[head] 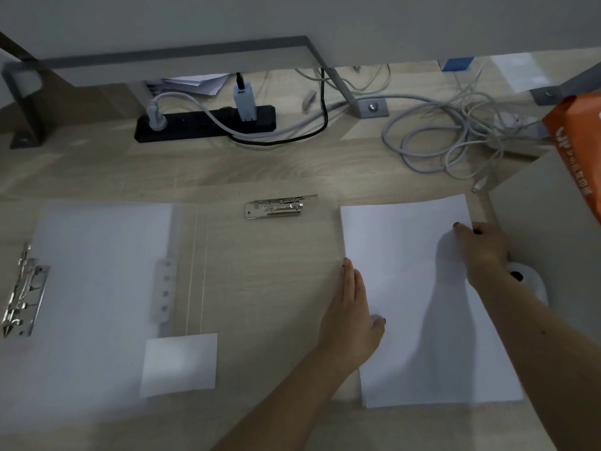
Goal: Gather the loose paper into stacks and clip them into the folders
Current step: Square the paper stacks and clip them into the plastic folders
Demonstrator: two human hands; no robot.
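Paper stack (406, 288): lying right on the tabletop (260, 164), long axis running near-to-far.
Left hand (353, 307): open, pressing the stack's left edge.
Right hand (484, 247): loosely open, bracing the far-right edge.
Folder clip (274, 208): waiting left of the stack, nearer the left hand.

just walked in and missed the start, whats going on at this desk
A person is squaring up a paper stack on the desk. The left hand presses flat against the stack's left edge, and the right hand rests at its far right corner. Two clear folders lie open to the left, one with a metal clip on its left side, the other with a clip at its top. Nothing is clipped yet.
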